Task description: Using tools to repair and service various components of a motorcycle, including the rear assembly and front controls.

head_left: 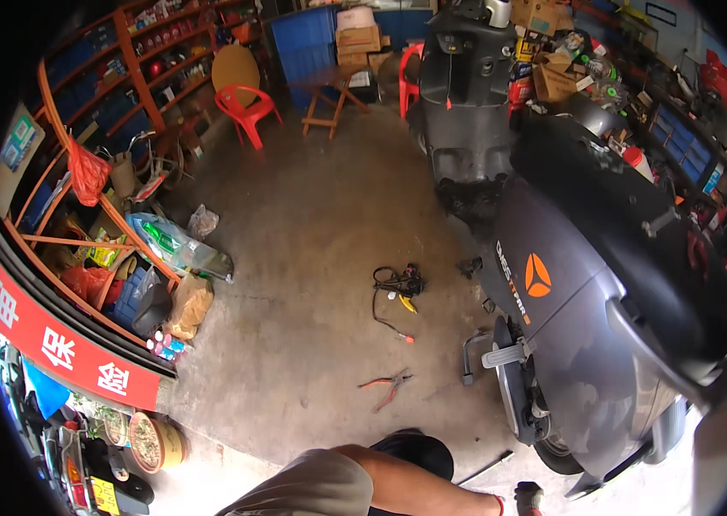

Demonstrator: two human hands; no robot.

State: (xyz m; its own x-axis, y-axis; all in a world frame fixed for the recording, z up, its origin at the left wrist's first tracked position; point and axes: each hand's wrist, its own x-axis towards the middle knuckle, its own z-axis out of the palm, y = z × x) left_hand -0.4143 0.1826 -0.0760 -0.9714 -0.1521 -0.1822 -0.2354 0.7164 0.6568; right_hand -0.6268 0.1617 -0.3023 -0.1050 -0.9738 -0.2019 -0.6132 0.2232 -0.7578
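At the lower edge my left arm, in a grey-khaki sleeve, reaches rightward to a red band at the wrist. Beyond it, my left hand (pixel 529 497) shows as a dark-gloved shape cut by the frame; its fingers cannot be made out. A thin dark rod-like tool (pixel 486 469) lies on the floor just left of that hand. To the hand's right stands a dark grey electric scooter (pixel 570 318) with a black seat (pixel 630 206). My right hand is out of view. Red-handled pliers (pixel 389 387) and a black cable harness (pixel 395 288) lie on the concrete floor.
A second dark scooter (pixel 469 103) stands beyond the first. Orange shelving (pixel 127 64) lines the left, with bags and bottles (pixel 170 348) below it. Red plastic chairs (pixel 247 110) and a small folding table (pixel 326 86) stand at the back. Boxes and parts crowd the right wall.
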